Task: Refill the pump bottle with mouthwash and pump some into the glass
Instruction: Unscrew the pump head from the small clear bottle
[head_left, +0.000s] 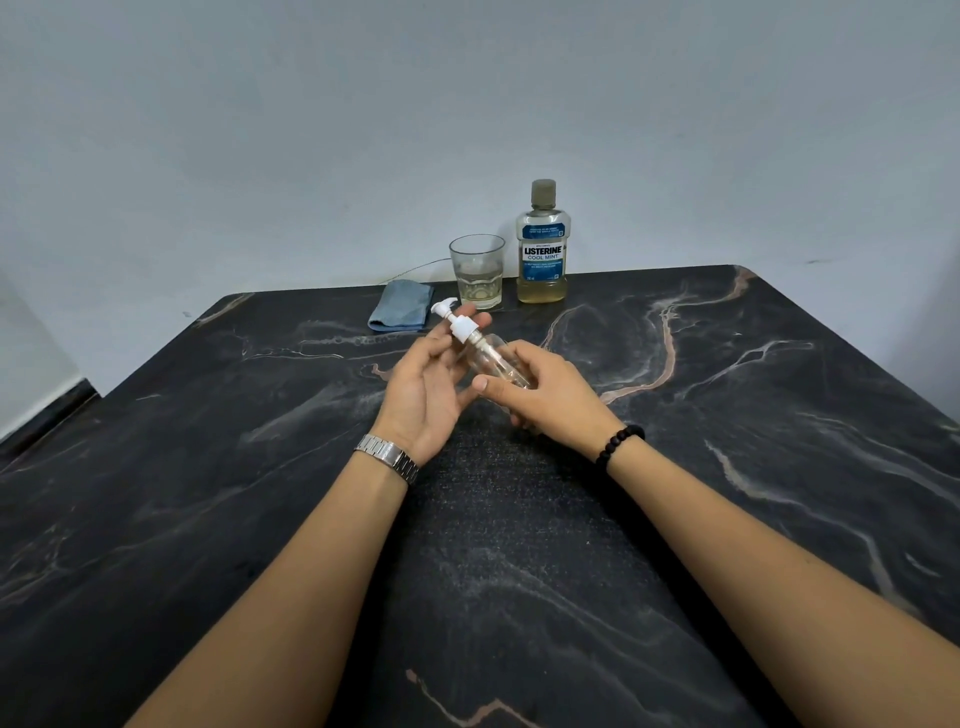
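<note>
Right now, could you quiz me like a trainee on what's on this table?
1. True or false: the mouthwash bottle has its cap on.
2. Which hand grips the clear pump bottle's body? A) left hand B) right hand
3. What lies left of the glass?

Key: 1. True. 2. B; the left hand is at the white pump head. 3. A folded blue cloth.

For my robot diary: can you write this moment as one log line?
right hand grips pump bottle | left hand at pump | mouthwash bottle capped
</note>
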